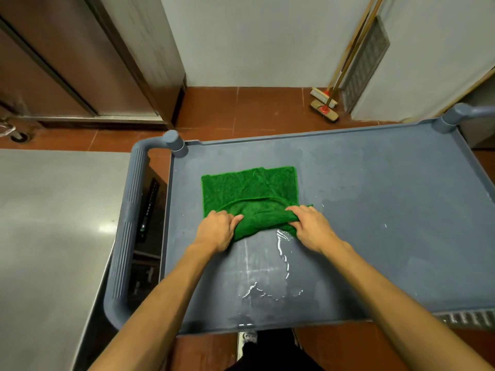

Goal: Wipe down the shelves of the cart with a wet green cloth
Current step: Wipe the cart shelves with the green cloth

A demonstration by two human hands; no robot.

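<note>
We hold green cloth (249, 188) on wet cart shelf (375, 210); left hand (215, 230), right hand (310, 226), both grips closed on it.

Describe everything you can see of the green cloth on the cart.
The bright green terry cloth lies on the grey-blue plastic top shelf of the cart, towards its left side. Its far part lies flat, roughly rectangular; its near edge is folded over and bunched. The left hand and right hand each grip that fold. Water streaks glisten on the shelf beside it.
</note>
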